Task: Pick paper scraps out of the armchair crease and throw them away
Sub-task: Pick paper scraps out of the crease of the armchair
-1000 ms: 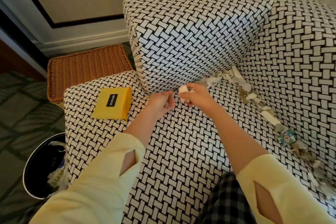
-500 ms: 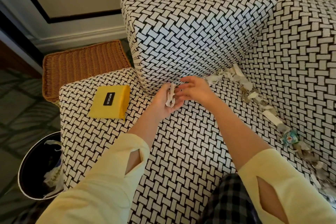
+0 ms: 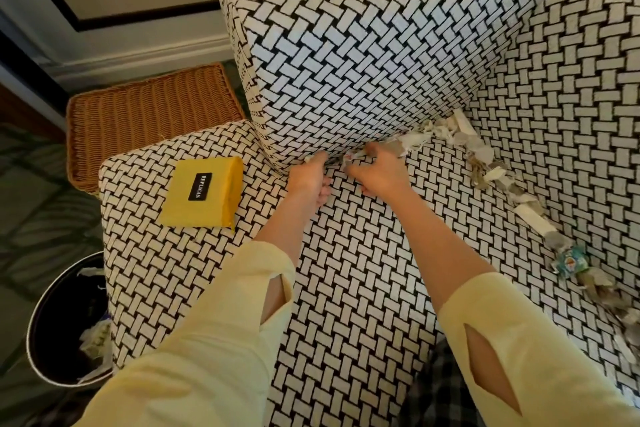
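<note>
The black-and-white woven armchair (image 3: 346, 270) has a line of paper scraps (image 3: 460, 137) lying in the crease along the armrest and the backrest. My right hand (image 3: 379, 173) is at the armrest crease and pinches a small white scrap (image 3: 349, 158) between thumb and forefinger. Just to its left, my left hand (image 3: 308, 178) has its fingers curled, and a white bit of paper (image 3: 308, 159) shows at its fingertips against the armrest base. A black waste bin (image 3: 45, 333) with scraps in it stands on the floor at the lower left.
A yellow book (image 3: 204, 194) lies on the seat's front left corner. A wicker basket (image 3: 149, 114) stands on the floor behind it, against the wall. A colourful wrapper (image 3: 571, 262) sits among the scraps further down the backrest crease.
My right hand passed a scrap to my left hand, then both hands moved back up to the armrest crease. My right hand now pinches a new scrap.
</note>
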The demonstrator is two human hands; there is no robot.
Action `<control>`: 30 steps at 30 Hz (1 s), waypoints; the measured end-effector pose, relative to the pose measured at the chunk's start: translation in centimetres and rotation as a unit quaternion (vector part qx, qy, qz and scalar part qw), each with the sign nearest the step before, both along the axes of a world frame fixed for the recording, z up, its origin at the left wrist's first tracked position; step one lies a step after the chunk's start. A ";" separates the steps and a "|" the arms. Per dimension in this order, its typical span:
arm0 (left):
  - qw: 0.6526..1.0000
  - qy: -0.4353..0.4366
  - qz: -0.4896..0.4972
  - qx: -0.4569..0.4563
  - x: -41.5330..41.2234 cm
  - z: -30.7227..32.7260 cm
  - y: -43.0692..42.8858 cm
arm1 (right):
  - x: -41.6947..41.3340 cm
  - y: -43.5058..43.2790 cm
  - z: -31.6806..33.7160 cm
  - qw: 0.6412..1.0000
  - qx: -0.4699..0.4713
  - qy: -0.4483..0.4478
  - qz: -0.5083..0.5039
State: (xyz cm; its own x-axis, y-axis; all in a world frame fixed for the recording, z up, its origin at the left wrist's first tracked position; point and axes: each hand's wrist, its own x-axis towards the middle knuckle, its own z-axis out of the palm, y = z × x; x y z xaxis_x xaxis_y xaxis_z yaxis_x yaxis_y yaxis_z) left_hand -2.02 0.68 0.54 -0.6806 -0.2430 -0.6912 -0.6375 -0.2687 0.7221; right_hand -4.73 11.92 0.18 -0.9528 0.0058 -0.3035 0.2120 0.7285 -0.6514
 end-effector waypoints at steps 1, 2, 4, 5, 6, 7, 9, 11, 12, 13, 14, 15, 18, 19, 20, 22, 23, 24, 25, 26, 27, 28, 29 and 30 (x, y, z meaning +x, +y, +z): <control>1.000 -0.001 -0.005 -0.016 -0.1 0.0 0.0 | -0.1 -0.3 0.2 0.999 0.047 0.009 0.018; 0.999 -0.001 -0.009 -0.032 -0.2 0.1 0.1 | -0.2 -0.6 0.4 0.995 0.091 0.013 0.032; 0.999 -0.004 -0.007 -0.050 -0.4 0.1 0.2 | -0.3 -1.3 0.8 0.985 0.166 0.002 0.049; 0.998 -0.006 -0.005 -0.057 -0.5 0.1 0.2 | -0.4 -1.5 0.9 0.981 0.189 -0.005 0.049; 0.998 -0.006 -0.010 -0.062 -0.5 0.0 0.2 | -0.6 -1.8 1.0 0.978 0.204 -0.012 0.045; 0.998 -0.003 -0.013 -0.062 -0.5 -0.2 0.1 | -0.8 -2.1 1.2 0.975 0.217 -0.018 0.038; 0.999 0.007 -0.007 -0.040 -0.6 -0.3 0.0 | -1.3 -2.7 1.2 0.971 0.237 -0.025 0.030; 1.000 0.006 0.002 -0.004 -0.6 -0.2 -0.1 | -1.7 -3.2 1.1 0.966 0.254 -0.024 0.033; 1.000 0.004 0.004 0.008 -0.5 -0.3 -0.2 | -1.9 -3.4 1.1 0.965 0.258 -0.021 0.032; 1.000 0.002 0.005 0.014 -0.5 -0.4 -0.2 | -2.2 -3.5 1.2 0.966 0.256 -0.021 0.027; 1.000 0.001 0.008 0.015 -0.6 -0.5 -0.3 | -2.6 -3.5 1.3 0.968 0.249 -0.026 0.016; 1.000 0.003 0.011 0.011 -0.7 -0.6 -0.4 | -3.0 -3.5 1.4 0.970 0.239 -0.036 0.004; 1.000 -0.004 0.029 0.005 -0.7 -0.5 -0.2 | -3.9 -3.3 1.4 0.975 0.216 -0.054 -0.026; 0.999 -0.004 0.032 0.005 -0.8 -0.6 -0.1 | -4.0 -3.3 1.2 0.975 0.215 -0.050 -0.035; 0.999 -0.005 0.032 0.005 -0.9 -0.7 -0.1 | -4.1 -3.4 0.9 0.975 0.213 -0.043 -0.043; 1.000 -0.008 0.026 0.007 -1.0 -0.9 -0.1 | -3.9 -3.6 0.5 0.973 0.221 -0.023 -0.056; 1.000 -0.008 0.025 0.008 -1.0 -0.9 -0.2 | -3.8 -3.7 0.3 0.972 0.227 -0.014 -0.060; 1.000 -0.010 0.024 0.012 -1.0 -0.9 -0.3 | -3.8 -3.8 0.1 0.970 0.234 -0.004 -0.065; 1.000 -0.011 0.020 0.018 -0.9 -0.8 -0.3 | -3.7 -3.8 -0.1 0.968 0.240 0.006 -0.067; 0.999 -0.012 0.016 0.026 -0.9 -0.7 -0.4 | -3.8 -3.9 -0.3 0.967 0.245 0.016 -0.067; 0.999 -0.012 0.014 0.030 -0.8 -0.6 -0.4 | -3.8 -3.9 -0.5 0.966 0.250 0.022 -0.063; 0.999 -0.013 0.014 0.028 -0.8 -0.5 -0.4 | -3.9 -4.0 -0.5 0.965 0.254 0.024 -0.060; 1.000 -0.014 0.015 0.022 -0.9 -0.5 -0.4 | -3.9 -4.0 -0.6 0.965 0.256 0.024 -0.058; 1.000 -0.018 0.018 0.013 -1.0 -0.5 -0.3 | -4.0 -3.9 -0.7 0.965 0.256 0.023 -0.057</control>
State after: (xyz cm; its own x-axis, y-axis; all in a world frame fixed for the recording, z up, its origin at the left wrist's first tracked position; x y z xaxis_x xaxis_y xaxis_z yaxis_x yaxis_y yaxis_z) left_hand -3.04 0.33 0.02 -0.6460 -0.2476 -0.7220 -0.6532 -0.3100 0.6908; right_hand -8.69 8.01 -0.53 -0.9499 0.2484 -0.1899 0.2882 0.9310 -0.2240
